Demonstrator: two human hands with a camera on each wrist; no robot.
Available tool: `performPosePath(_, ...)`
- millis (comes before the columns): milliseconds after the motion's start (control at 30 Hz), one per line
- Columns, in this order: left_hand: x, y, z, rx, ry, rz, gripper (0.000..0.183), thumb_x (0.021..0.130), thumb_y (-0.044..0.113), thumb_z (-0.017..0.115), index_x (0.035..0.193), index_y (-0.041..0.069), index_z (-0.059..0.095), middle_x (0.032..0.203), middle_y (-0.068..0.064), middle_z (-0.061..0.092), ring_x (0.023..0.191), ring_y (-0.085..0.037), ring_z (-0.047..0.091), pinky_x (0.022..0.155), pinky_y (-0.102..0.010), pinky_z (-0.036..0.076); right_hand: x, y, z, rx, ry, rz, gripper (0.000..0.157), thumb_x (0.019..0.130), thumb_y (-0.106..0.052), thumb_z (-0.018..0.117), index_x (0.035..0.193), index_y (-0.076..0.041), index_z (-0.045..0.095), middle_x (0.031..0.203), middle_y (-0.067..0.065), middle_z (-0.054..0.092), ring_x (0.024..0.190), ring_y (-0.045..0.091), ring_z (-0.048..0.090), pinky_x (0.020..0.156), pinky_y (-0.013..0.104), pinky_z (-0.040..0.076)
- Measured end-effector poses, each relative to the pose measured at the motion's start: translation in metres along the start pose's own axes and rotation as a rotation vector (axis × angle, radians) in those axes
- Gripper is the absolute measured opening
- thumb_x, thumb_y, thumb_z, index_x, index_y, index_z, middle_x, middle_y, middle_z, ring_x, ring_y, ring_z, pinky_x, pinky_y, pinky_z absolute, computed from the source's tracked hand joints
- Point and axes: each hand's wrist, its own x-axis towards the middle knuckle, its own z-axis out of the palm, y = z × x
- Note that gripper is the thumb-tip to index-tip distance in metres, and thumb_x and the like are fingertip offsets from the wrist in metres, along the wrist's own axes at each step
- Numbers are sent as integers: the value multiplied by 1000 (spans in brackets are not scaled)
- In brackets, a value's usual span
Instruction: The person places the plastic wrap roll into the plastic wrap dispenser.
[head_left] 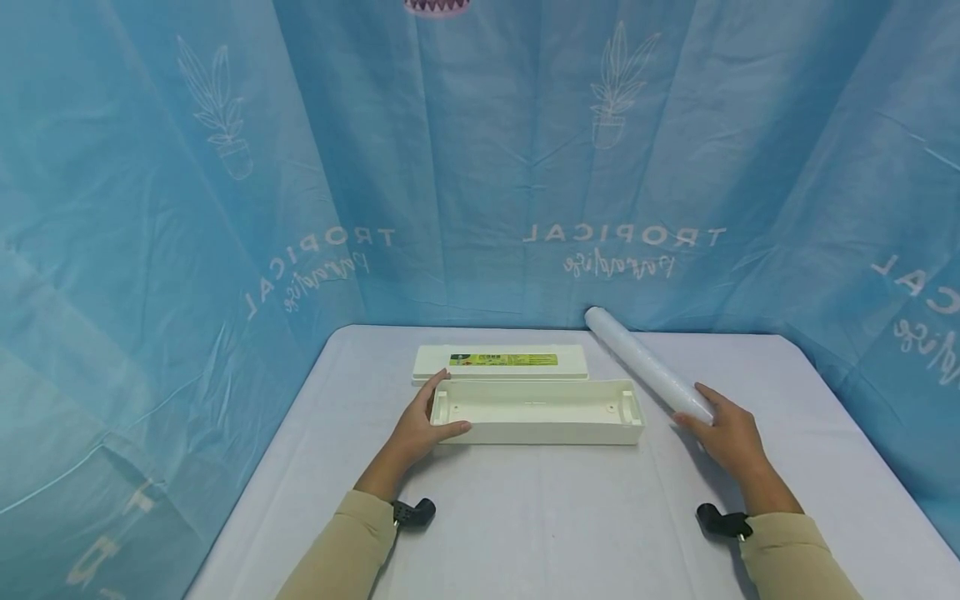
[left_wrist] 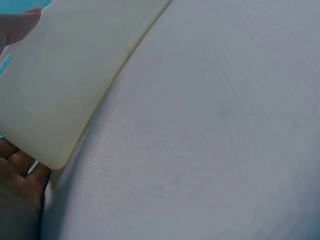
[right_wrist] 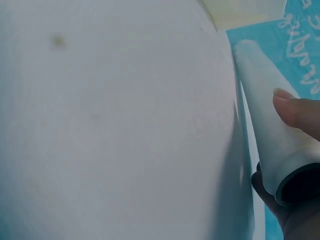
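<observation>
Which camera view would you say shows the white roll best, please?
The head view: it shows the white roll along nearly its full length, its near end in the right hand. The right wrist view brings the roll's open end close; the left wrist view shows none of it.
</observation>
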Motion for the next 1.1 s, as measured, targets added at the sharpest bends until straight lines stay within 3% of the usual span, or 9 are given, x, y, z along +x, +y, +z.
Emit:
performPosePath(300, -1, 1, -1, -8, -3, -3, 115, 77, 30, 98, 168, 24, 28, 163, -9, 40, 131, -30, 57, 104, -49, 51, -1, 3, 3, 18, 85, -35, 81, 97, -32, 81, 156, 7, 42, 139, 39, 53, 104, 47, 61, 77, 58, 56)
performPosePath(667, -1, 0, 0, 23, 2, -6, 115, 78, 33, 97, 169, 25, 27, 164, -7, 39, 136, -30, 53, 107, -48, 48, -3, -1, 5, 79, 92, 13, 81, 99, -30, 79, 159, 4, 38, 147, 39, 47, 120, 54, 54, 91, 70, 49)
performPosePath(933, -2, 4, 1, 9, 12, -13, 111, 80, 22, 96, 168, 22, 28, 165, -10, 39, 135, -32, 54, 107, -52, 48, -4, 2, 7, 108, 118, 8, 79, 100, -30, 77, 159, 5, 38, 150, 39, 44, 127, 57, 50, 97, 74, 44)
performPosePath(1100, -2, 4, 1, 20, 8, -8, 112, 80, 26, 96, 168, 21, 27, 164, -10, 40, 134, -31, 55, 106, -48, 50, -6, 2, 7, 131, 125, 19, 78, 101, -33, 75, 159, 4, 39, 150, 39, 44, 129, 58, 49, 98, 75, 43)
